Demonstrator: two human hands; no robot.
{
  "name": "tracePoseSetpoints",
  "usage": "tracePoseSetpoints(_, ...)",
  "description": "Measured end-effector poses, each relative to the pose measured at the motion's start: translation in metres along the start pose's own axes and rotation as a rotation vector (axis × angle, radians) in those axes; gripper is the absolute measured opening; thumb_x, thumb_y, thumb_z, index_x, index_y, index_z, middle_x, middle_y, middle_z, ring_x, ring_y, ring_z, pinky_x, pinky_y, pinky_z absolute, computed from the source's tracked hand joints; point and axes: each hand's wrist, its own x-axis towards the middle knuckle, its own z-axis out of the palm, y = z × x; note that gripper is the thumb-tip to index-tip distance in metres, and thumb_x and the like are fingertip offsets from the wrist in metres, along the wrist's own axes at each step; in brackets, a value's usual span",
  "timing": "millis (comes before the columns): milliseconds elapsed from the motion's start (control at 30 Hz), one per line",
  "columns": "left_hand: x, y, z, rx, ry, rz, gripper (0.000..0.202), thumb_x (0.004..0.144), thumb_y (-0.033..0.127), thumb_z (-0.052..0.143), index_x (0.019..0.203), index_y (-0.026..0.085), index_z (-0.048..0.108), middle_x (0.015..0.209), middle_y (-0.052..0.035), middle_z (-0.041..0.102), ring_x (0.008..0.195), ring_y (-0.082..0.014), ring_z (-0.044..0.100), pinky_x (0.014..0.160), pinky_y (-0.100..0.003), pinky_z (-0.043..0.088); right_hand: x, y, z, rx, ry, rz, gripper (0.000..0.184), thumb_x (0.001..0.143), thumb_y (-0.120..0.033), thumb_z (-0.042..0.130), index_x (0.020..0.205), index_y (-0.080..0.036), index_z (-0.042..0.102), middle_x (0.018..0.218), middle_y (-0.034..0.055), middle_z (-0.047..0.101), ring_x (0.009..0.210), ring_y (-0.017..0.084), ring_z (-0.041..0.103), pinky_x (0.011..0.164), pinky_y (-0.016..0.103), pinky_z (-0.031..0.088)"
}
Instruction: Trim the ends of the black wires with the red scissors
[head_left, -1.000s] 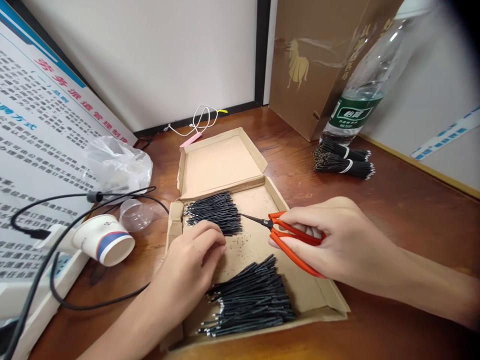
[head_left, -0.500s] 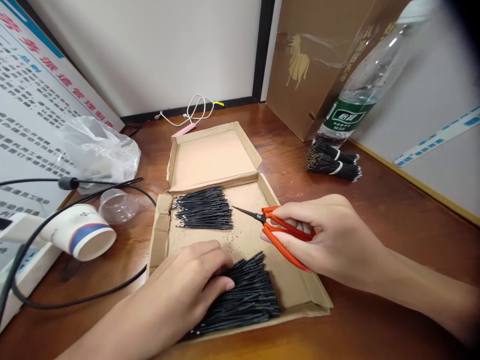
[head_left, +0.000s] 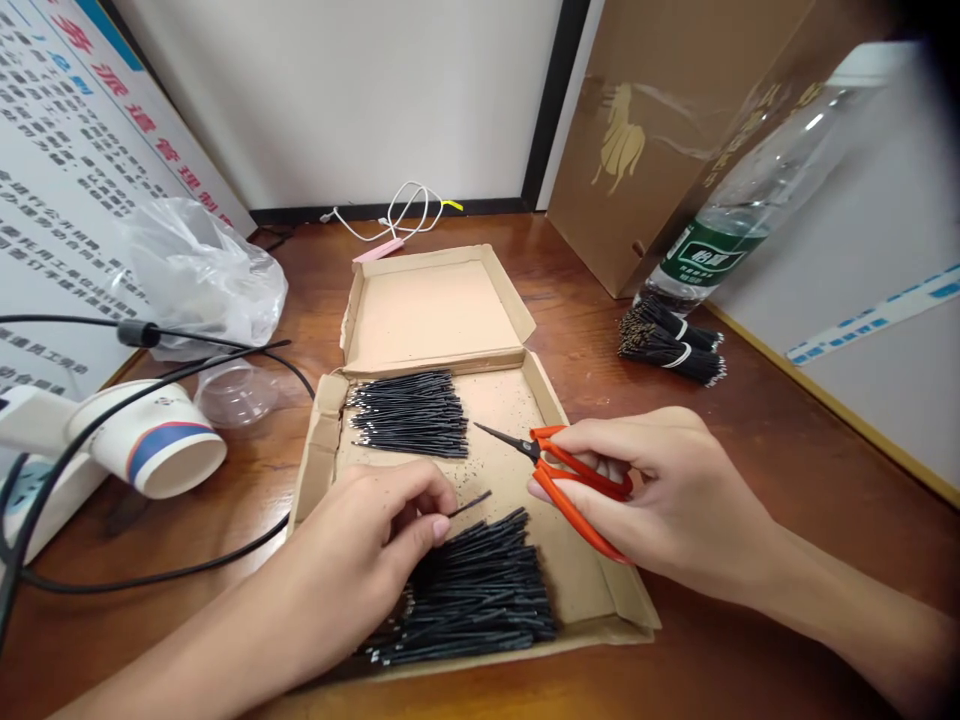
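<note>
An open flat cardboard box (head_left: 420,320) lies on the wooden table. Inside it, a small pile of short black wires (head_left: 409,413) sits at the back and a larger pile of black wires (head_left: 480,595) at the front. My left hand (head_left: 367,555) is closed, pinching a single black wire (head_left: 469,503) just above the front pile. My right hand (head_left: 660,490) grips orange-handled snips (head_left: 559,470), whose dark blades point left toward the single wire, a short gap away.
A tipped paper cup (head_left: 154,450), a clear lid (head_left: 236,392), a plastic bag (head_left: 199,275) and black cables (head_left: 150,575) lie at the left. A water bottle (head_left: 720,235), a brown paper bag (head_left: 660,130) and banded wire bundles (head_left: 667,340) stand at the right.
My left hand went from the back pile down to the front pile, then lifted one wire out of it. The right hand with the snips stayed nearly still.
</note>
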Motion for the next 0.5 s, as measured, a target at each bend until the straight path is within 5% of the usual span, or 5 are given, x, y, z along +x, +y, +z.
tracePoseSetpoints(367,0.0,-0.006,0.002,-0.083,0.076,0.099,0.026,0.102,0.026,0.037,0.095,0.019,0.061,0.063,0.0055,0.056,0.05,-0.0094,0.05,0.051,-0.02,0.036,-0.003,-0.006,0.0,0.064,-0.098,-0.021,0.009,0.082,-0.015,0.062,0.077,-0.012,0.069,0.052,-0.0072,0.037,0.046,0.007,0.027,0.044,0.023,0.025)
tracePoseSetpoints(500,0.0,-0.001,-0.001,-0.017,0.099,0.163,0.032,0.1,0.021,0.04,0.072,0.018,0.056,0.062,0.0041,0.053,0.055,-0.0103,0.05,0.054,-0.021,0.037,-0.004,-0.012,0.0,0.084,-0.166,-0.04,0.013,0.082,-0.013,0.059,0.07,-0.013,0.064,0.052,-0.0075,0.037,0.046,0.007,0.026,0.045,0.023,0.025)
